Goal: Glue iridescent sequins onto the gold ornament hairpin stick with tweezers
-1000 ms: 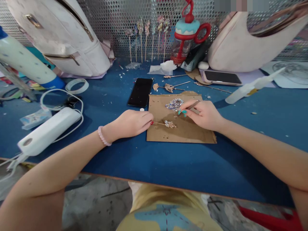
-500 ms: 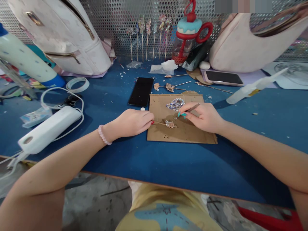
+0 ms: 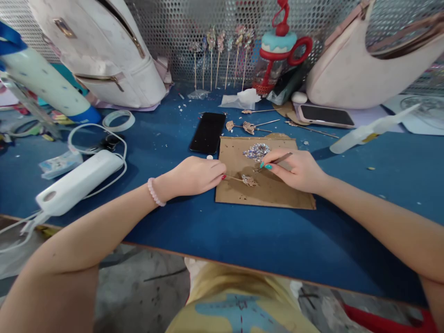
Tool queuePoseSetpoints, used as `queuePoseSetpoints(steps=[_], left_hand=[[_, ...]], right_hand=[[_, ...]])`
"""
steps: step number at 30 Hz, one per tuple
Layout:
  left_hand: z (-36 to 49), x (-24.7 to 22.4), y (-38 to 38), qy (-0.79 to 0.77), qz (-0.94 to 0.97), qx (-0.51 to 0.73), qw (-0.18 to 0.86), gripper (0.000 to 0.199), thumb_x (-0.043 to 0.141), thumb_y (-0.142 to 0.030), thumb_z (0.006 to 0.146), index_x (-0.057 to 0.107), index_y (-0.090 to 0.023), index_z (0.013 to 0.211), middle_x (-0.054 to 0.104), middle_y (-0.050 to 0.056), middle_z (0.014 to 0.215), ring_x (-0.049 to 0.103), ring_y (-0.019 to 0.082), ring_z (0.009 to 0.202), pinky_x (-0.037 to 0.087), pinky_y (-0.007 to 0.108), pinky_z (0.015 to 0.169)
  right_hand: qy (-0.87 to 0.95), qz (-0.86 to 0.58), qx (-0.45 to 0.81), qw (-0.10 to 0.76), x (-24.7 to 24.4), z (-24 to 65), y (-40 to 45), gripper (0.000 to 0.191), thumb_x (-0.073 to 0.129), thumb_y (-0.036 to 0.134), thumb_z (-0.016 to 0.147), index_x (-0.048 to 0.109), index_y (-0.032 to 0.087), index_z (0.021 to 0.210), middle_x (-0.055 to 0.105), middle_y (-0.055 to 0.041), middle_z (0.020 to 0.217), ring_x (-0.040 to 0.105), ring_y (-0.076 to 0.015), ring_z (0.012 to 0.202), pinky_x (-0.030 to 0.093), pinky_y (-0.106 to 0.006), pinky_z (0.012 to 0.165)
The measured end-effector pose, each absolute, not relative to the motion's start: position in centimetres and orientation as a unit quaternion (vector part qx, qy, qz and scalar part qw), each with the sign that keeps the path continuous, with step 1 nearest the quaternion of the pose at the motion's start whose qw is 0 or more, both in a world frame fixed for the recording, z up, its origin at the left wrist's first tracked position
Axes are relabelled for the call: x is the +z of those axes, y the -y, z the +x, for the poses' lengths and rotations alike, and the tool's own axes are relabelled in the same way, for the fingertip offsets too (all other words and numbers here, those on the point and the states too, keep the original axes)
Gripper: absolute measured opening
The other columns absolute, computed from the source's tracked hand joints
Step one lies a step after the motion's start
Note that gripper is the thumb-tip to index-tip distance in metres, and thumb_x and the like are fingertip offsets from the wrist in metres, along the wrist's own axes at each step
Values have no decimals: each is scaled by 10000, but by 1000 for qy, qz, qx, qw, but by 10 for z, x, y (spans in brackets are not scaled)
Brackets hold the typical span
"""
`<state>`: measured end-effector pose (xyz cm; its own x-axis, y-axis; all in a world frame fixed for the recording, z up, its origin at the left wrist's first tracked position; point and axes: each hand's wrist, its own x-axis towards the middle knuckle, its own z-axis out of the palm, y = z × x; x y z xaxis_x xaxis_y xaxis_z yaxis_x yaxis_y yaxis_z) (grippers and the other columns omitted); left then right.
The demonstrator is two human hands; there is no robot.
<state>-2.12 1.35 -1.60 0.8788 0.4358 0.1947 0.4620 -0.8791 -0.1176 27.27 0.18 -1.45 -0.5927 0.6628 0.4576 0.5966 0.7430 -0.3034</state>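
Observation:
My left hand (image 3: 201, 175) pinches the thin stem of a hairpin-like stick (image 3: 249, 180), whose metal ornament, partly covered in shiny stones, lies over a piece of cardboard (image 3: 267, 200). In my right hand (image 3: 298, 170) is a pair of tweezers (image 3: 282, 157), held like a pen, with the tips pointing down at the cardboard just above the ornament. A pile of small glittering rhinestones (image 3: 256, 151) sits on the cardboard behind the tweezers. Whether the tips grip a stone is too small to tell.
A black phone (image 3: 208, 132) lies left of the cardboard. Behind are several metal ornament sticks (image 3: 249, 127) and another phone (image 3: 326, 115). A glue bottle (image 3: 360, 136) leans at right. A white power strip (image 3: 79, 182), tape roll (image 3: 119, 121) and backpack (image 3: 104, 55) stand left.
The whole view has shifted slightly, with things appearing further right. My right hand's tweezers have moved a little on the cardboard, their tips near the ornament. My left hand keeps its pinch.

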Motion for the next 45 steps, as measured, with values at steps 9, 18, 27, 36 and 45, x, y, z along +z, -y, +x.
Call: queuePoseSetpoints(steps=[9,18,27,36,45], left_hand=[[-21,-16,-14,226,-966,-90,89,242,381,-279,989,566,-162,889,645,9,781,595,130,642,332,282,529],[-22,-18,-15,227,-965,-91,90,256,369,-292,995,569,-165,897,649,11,802,607,132,672,355,281,542],[-22,-14,-14,219,-965,-98,103,255,381,-275,991,574,-156,872,633,16,773,593,130,652,346,276,534],[-24,-16,-16,207,-968,-91,109,248,362,-261,998,570,-159,908,616,18,798,588,138,666,355,285,547],[-24,-11,-16,194,-971,-85,112,266,343,-253,1003,569,-154,905,613,35,828,576,139,684,381,281,582]], right_hand=[[884,-354,75,295,-16,273,-3,144,499,245,912,634,196,923,750,-53,882,711,-180,755,538,-292,646],[876,-371,103,290,-20,272,-3,140,518,251,893,643,207,937,750,-53,921,711,-193,808,545,-314,708],[871,-374,88,306,-14,273,-2,141,514,270,887,643,215,902,747,-50,889,702,-189,798,541,-316,698],[860,-396,108,303,-17,274,-5,130,536,259,876,653,211,902,750,-43,884,700,-184,769,532,-313,693],[855,-412,121,291,-19,273,-5,133,522,248,888,653,224,890,751,-31,930,709,-194,785,537,-341,713]])
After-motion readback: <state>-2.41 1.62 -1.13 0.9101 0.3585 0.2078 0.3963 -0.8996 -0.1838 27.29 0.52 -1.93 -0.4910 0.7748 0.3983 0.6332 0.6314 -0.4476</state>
